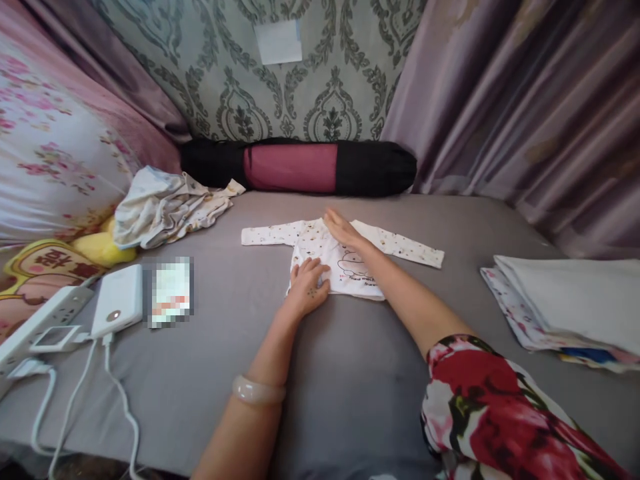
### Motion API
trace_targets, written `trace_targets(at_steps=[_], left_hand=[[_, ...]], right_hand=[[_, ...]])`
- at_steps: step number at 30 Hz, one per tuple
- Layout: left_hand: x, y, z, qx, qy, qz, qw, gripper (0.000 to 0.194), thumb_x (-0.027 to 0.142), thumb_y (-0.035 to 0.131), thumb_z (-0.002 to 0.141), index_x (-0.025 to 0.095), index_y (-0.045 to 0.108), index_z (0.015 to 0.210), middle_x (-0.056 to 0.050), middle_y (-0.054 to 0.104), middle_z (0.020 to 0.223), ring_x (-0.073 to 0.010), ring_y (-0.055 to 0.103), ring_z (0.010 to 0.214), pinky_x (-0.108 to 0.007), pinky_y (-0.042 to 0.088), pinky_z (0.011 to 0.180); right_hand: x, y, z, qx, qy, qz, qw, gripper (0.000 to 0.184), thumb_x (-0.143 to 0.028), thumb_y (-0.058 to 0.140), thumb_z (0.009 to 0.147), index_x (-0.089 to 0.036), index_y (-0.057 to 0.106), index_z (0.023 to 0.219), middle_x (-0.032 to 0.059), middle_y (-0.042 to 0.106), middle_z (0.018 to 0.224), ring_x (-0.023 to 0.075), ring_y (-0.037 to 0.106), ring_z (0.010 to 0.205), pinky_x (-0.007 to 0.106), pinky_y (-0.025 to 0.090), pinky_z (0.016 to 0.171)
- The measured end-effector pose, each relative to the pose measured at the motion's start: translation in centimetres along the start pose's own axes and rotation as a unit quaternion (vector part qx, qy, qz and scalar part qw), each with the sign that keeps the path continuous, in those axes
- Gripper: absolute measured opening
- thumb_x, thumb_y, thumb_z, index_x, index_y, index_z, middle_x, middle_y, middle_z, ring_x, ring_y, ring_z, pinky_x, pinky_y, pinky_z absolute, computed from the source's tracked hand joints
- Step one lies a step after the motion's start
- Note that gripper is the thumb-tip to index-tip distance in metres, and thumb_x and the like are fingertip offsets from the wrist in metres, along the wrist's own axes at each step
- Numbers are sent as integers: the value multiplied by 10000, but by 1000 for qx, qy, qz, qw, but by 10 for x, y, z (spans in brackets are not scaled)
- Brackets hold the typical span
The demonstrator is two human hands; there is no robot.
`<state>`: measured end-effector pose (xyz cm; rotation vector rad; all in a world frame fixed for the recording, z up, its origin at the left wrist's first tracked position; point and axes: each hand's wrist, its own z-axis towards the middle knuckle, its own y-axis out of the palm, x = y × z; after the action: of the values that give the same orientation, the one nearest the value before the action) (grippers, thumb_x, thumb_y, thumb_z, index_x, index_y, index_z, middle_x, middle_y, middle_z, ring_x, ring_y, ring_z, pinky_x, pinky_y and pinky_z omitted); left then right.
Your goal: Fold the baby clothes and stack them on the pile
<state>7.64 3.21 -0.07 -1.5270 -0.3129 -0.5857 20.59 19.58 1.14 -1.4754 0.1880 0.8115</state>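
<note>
On the grey sheet (220, 347), the shirt (339, 267) lay outspread; left hand (310, 281) and right hand (345, 231) rested open upon it, gripping nothing, apparently for flatness.

Single head-worn camera, viewpoint above the bed's (210, 360) near side, facing forward and down, shirt (353, 277) at middle distance near frame centre, wall (295, 100) in background.

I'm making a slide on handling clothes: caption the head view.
Left hand and right hand on a white printed shirt spread on a gray sheet.
</note>
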Motion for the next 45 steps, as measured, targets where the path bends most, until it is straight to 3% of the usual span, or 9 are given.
trace_targets(at_steps=[3,6,11,15,24,31,36,39,45], left_hand=[[-1,3,1,54,21,4,998,319,207,493,856,240,626,1144,-84,514,1413,-229,399,1368,-511,226,1161],[1,7,0,85,77,13,993,295,260,450,915,241,616,1158,-80,514,1414,-215,396,1371,-462,267,1151],[8,9,-9,-11,98,63,993,387,362,391,969,237,535,1306,-88,417,1507,-256,258,1451,-517,182,1175],[5,9,-13,-41,69,73,994,423,369,369,974,250,496,1359,-75,386,1531,-246,229,1463,-512,158,1183],[-3,13,-12,-10,70,59,996,394,402,371,974,274,564,1292,-62,451,1487,-239,304,1433,-512,199,1171],[-8,10,-11,31,91,40,995,288,257,455,913,271,677,1095,-67,562,1372,-232,469,1320,-496,297,1129],[-11,9,-9,67,106,4,992,278,129,481,798,235,699,933,-42,647,1250,-201,568,1208,-362,398,1069],[-11,4,-8,102,70,-5,992,305,100,461,776,228,690,933,-33,685,1157,-188,620,1100,-312,452,988],[-27,-15,-7,225,-169,54,958,333,164,460,827,168,658,1094,-94,696,1035,-227,630,1017,-329,460,907]], right_hand=[[13,-22,-37,-7,21,-30,999,592,-374,211,998,-77,275,1506,122,255,1581,191,193,1464,340,154,1192],[21,-27,-76,-36,36,-91,994,617,-370,245,988,-34,250,1506,161,208,1589,228,138,1477,371,132,1197],[22,-12,-119,-76,33,-150,985,661,-464,232,989,-86,212,1531,143,123,1610,244,65,1486,421,118,1194],[20,-8,-142,-77,10,-187,979,636,-478,222,998,-125,259,1525,143,137,1607,254,80,1484,463,73,1192],[12,-19,-196,-93,-116,-209,967,576,-433,228,1012,-169,300,1519,125,222,1590,264,168,1469,482,125,1193],[8,-27,-220,-108,-137,-195,965,524,-412,247,1014,-245,350,1500,62,259,1585,287,182,1464,520,185,1179],[8,-29,-232,-122,-136,-186,965,544,-421,236,1014,-228,315,1516,45,263,1583,290,174,1465,525,181,1182],[7,-31,-239,-127,-138,-177,966,548,-434,242,1013,-219,333,1510,49,273,1578,292,172,1465,529,176,1183],[5,-40,-254,-144,-126,-143,971,545,-456,231,1016,-231,370,1492,46,267,1579,260,179,1467,509,164,1194]])
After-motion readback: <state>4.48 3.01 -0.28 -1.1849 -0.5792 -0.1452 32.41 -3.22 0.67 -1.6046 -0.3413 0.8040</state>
